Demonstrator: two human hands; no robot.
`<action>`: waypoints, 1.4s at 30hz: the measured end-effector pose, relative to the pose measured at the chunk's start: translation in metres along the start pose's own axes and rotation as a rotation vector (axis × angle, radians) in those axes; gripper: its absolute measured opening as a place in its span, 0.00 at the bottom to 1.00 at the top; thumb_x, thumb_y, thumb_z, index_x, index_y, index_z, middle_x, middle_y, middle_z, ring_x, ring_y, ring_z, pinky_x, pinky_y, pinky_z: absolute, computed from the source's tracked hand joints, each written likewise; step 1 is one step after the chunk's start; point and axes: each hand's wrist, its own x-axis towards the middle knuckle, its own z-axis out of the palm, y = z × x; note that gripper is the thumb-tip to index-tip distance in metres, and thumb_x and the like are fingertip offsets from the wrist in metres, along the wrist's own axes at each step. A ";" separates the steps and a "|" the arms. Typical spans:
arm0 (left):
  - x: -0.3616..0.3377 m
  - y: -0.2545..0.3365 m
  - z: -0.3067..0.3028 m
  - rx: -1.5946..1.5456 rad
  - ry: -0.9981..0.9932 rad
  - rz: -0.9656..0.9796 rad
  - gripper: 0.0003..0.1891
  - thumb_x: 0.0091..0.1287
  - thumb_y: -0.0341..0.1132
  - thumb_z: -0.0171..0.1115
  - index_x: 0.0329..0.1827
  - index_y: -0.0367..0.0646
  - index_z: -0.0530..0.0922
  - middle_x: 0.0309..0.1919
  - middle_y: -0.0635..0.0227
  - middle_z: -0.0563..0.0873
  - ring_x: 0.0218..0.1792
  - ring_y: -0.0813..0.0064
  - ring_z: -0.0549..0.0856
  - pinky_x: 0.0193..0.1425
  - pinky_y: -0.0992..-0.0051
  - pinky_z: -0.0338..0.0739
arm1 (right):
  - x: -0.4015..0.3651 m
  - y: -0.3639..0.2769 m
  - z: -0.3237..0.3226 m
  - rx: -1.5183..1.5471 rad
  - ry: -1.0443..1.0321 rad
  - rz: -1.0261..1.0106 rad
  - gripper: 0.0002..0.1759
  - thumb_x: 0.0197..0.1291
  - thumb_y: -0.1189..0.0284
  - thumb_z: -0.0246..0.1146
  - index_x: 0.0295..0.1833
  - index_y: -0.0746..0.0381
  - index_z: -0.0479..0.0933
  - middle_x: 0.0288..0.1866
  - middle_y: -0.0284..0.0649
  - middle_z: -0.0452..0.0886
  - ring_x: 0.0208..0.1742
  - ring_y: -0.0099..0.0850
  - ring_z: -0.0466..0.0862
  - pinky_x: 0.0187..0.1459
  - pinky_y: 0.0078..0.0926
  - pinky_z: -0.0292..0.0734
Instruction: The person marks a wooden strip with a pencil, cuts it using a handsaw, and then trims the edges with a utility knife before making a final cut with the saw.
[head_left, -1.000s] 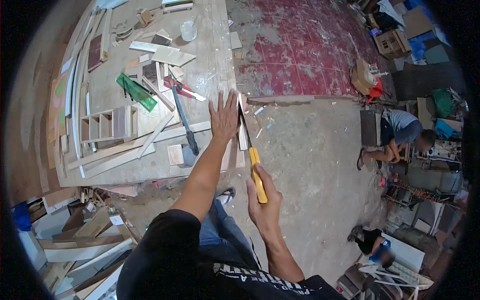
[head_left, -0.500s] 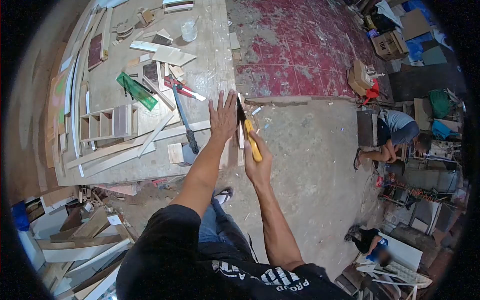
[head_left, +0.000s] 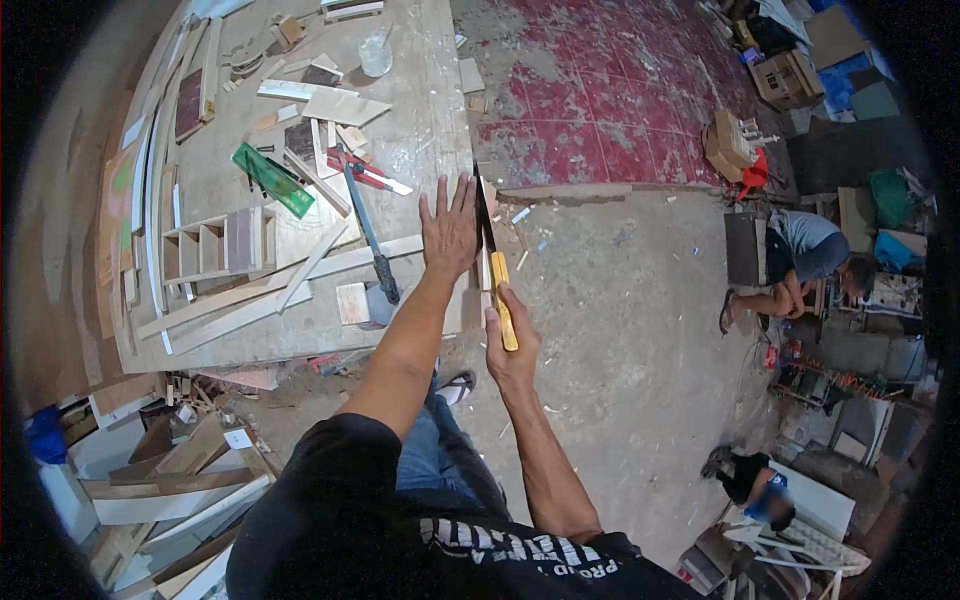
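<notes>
My right hand (head_left: 515, 345) is wrapped round the yellow handle of a hand saw (head_left: 503, 280). The dark blade points away from me along the right edge of the worktable (head_left: 430, 130). Flat on the tabletop, with fingers stretched out, my left hand (head_left: 449, 225) presses down just left of the blade. What lies under that palm is mostly hidden. A narrow strip of wood shows beside the saw at the table edge. Left of my left hand lie a long blue bar with a dark grip (head_left: 372, 235) and a red-handled tool (head_left: 370, 172).
A green plastic tray (head_left: 272, 180), a small wooden compartment box (head_left: 220, 245), a clear cup (head_left: 376, 54) and wood offcuts lie on the table. Scrap wood (head_left: 170, 480) is piled at lower left. Two people (head_left: 805, 250) sit at the right, among boxes and clutter.
My right hand has drawn the saw back toward me, and more of the dark blade shows. My left hand stays flat in its place.
</notes>
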 end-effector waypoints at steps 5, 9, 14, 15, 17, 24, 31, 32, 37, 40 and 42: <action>0.000 0.002 -0.009 -0.010 -0.125 -0.007 0.51 0.64 0.48 0.68 0.88 0.48 0.50 0.88 0.68 0.52 0.87 0.56 0.50 0.83 0.38 0.45 | -0.023 -0.103 -0.029 -0.095 -0.063 0.186 0.21 0.73 0.76 0.63 0.69 0.70 0.76 0.63 0.54 0.85 0.65 0.38 0.84 0.66 0.32 0.76; 0.003 0.001 -0.019 0.013 -0.157 -0.005 0.52 0.62 0.48 0.70 0.87 0.49 0.51 0.87 0.69 0.53 0.86 0.57 0.51 0.82 0.39 0.45 | -0.003 -0.110 -0.035 -0.137 -0.083 0.155 0.22 0.73 0.75 0.64 0.69 0.68 0.76 0.59 0.56 0.87 0.58 0.35 0.88 0.57 0.30 0.80; 0.001 0.003 -0.018 0.055 -0.223 -0.001 0.57 0.58 0.51 0.75 0.88 0.50 0.49 0.88 0.71 0.50 0.87 0.58 0.48 0.83 0.38 0.45 | 0.009 -0.101 -0.030 -0.181 -0.069 0.047 0.22 0.72 0.74 0.65 0.69 0.67 0.76 0.55 0.58 0.88 0.54 0.35 0.90 0.52 0.31 0.84; 0.001 0.003 -0.016 0.060 -0.195 -0.001 0.57 0.59 0.51 0.74 0.88 0.50 0.49 0.88 0.71 0.50 0.87 0.58 0.48 0.83 0.38 0.45 | 0.009 -0.102 -0.032 -0.180 -0.066 0.050 0.22 0.72 0.74 0.65 0.69 0.67 0.76 0.55 0.58 0.88 0.55 0.36 0.90 0.53 0.32 0.83; 0.001 0.002 -0.011 0.071 -0.171 -0.005 0.56 0.59 0.51 0.74 0.88 0.50 0.49 0.87 0.71 0.51 0.87 0.58 0.49 0.83 0.39 0.45 | 0.011 -0.106 -0.033 -0.173 -0.068 0.056 0.22 0.72 0.73 0.65 0.69 0.67 0.77 0.55 0.58 0.88 0.56 0.38 0.90 0.54 0.33 0.83; 0.004 -0.011 0.026 0.191 -0.085 0.007 0.51 0.62 0.47 0.69 0.88 0.52 0.51 0.88 0.72 0.51 0.86 0.61 0.51 0.83 0.40 0.46 | 0.070 -0.059 0.020 -0.080 -0.108 0.167 0.20 0.74 0.72 0.63 0.66 0.70 0.78 0.62 0.55 0.85 0.64 0.36 0.85 0.65 0.32 0.76; 0.004 0.001 0.002 -0.015 -0.037 -0.026 0.35 0.76 0.43 0.48 0.86 0.48 0.56 0.87 0.70 0.54 0.87 0.59 0.51 0.83 0.41 0.45 | 0.005 0.026 -0.002 -0.062 0.025 -0.111 0.22 0.70 0.77 0.64 0.68 0.68 0.77 0.61 0.55 0.86 0.61 0.38 0.88 0.60 0.29 0.79; 0.007 0.001 0.003 -0.013 -0.033 -0.026 0.35 0.76 0.43 0.48 0.86 0.48 0.56 0.87 0.70 0.54 0.87 0.59 0.51 0.83 0.41 0.45 | 0.000 0.038 -0.002 -0.041 0.069 -0.117 0.22 0.70 0.78 0.64 0.69 0.67 0.77 0.61 0.54 0.86 0.60 0.37 0.88 0.60 0.29 0.80; 0.003 0.000 -0.003 0.077 -0.075 -0.002 0.42 0.71 0.46 0.60 0.87 0.49 0.54 0.87 0.69 0.53 0.86 0.56 0.51 0.83 0.40 0.47 | 0.001 -0.064 -0.020 -0.175 -0.004 -0.047 0.23 0.71 0.76 0.64 0.70 0.64 0.76 0.53 0.55 0.89 0.49 0.30 0.90 0.48 0.27 0.82; 0.002 0.000 -0.005 0.035 -0.064 0.001 0.50 0.64 0.49 0.69 0.87 0.49 0.53 0.87 0.69 0.51 0.86 0.57 0.51 0.83 0.40 0.47 | -0.014 -0.121 -0.040 -0.158 -0.065 0.144 0.23 0.72 0.75 0.64 0.71 0.64 0.76 0.52 0.56 0.89 0.48 0.30 0.90 0.47 0.29 0.82; 0.009 -0.002 -0.015 0.053 -0.111 0.002 0.51 0.63 0.50 0.69 0.87 0.50 0.52 0.88 0.69 0.50 0.86 0.57 0.50 0.83 0.40 0.47 | 0.006 -0.122 -0.036 -0.157 -0.050 0.093 0.20 0.72 0.74 0.64 0.67 0.68 0.79 0.55 0.56 0.88 0.53 0.37 0.89 0.55 0.33 0.80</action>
